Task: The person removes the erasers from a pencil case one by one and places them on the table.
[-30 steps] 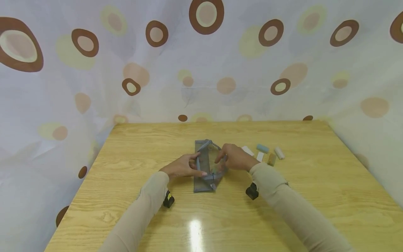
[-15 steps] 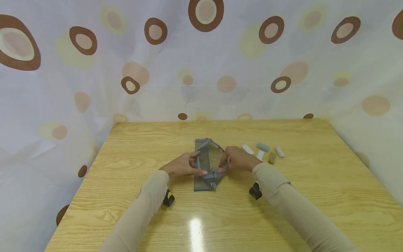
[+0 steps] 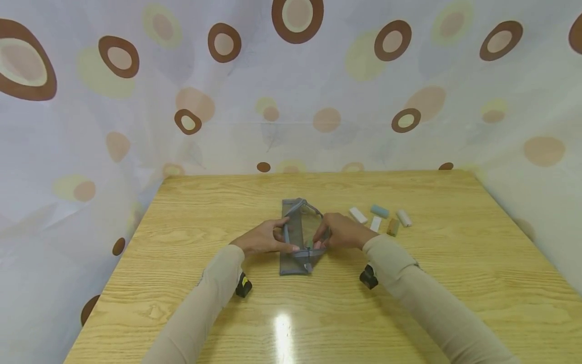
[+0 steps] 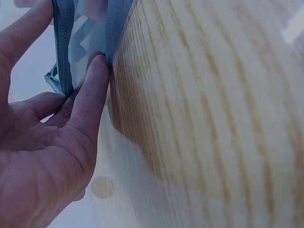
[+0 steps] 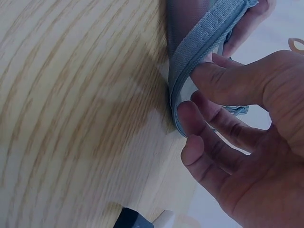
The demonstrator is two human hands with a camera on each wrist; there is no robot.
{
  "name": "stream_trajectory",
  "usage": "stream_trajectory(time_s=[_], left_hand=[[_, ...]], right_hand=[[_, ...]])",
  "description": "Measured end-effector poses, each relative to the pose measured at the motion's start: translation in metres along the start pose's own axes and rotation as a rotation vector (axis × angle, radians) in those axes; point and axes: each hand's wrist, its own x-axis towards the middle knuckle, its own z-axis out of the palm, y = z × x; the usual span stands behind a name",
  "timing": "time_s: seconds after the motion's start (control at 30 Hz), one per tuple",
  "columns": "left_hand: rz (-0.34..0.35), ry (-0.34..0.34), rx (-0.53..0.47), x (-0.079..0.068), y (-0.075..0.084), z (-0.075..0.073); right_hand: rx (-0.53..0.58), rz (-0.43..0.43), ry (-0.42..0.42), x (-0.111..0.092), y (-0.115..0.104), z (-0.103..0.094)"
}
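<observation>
A grey-blue see-through mesh pouch (image 3: 294, 227) with a zipper edge lies mid-table, its mouth spread wide. My left hand (image 3: 263, 237) holds the mouth at its left side. In the left wrist view its thumb (image 4: 90, 90) presses on one zipper strip (image 4: 116, 28), while other fingers touch the opposite strip. My right hand (image 3: 341, 231) is at the pouch's right side, fingers bent and tips at the opening. In the right wrist view the thumb reaches in past the zipper edge (image 5: 190, 61). Whether these fingertips pinch anything is hidden. Something faintly greenish shows inside the pouch.
Right of the pouch lie several small pieces: a white block (image 3: 358, 215), a smaller white block (image 3: 375, 224), a blue piece (image 3: 379, 211), a brown-yellow block (image 3: 393, 227) and a pale roll (image 3: 403, 218). A patterned curtain (image 3: 295, 141) rises behind the wooden table (image 3: 204, 202).
My right hand has shifted from over the opening down toward its near right rim, its fingertips drawing closer together. My left hand has kept its hold on the pouch.
</observation>
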Motion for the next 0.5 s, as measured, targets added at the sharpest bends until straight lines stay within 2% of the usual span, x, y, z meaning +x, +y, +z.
stream_trajectory(time_s=[0.5], left_hand=[[0.002,-0.019,-0.01,0.0004,-0.0005,-0.0014]], right_hand=[[-0.019,-0.109,0.03,0.0028,0.0006,0.0037]])
